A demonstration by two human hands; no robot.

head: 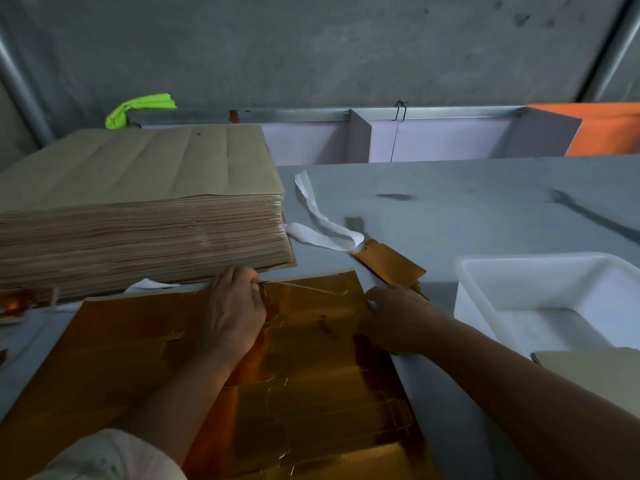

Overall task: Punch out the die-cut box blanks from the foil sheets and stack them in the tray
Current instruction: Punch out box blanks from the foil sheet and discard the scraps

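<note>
A gold foil sheet point(311, 386) with die-cut lines lies on the grey table in front of me. My left hand point(235, 310) rests on the sheet near its far edge, its fingers curled and pinching the foil there. My right hand point(398, 320) grips the sheet's right edge, fingers curled round it. A white plastic tray point(485, 282) stands to the right, with a pale sheet lying in its bottom. A small gold foil piece point(391, 263) lies on the table just beyond my right hand.
A tall stack of brown-backed sheets point(138, 209) fills the left of the table. A white paper strip point(318, 220) curls beside it. Beige card point(595, 375) lies at the right, near the tray. White partitions point(415, 136) and an orange panel point(609, 129) stand behind.
</note>
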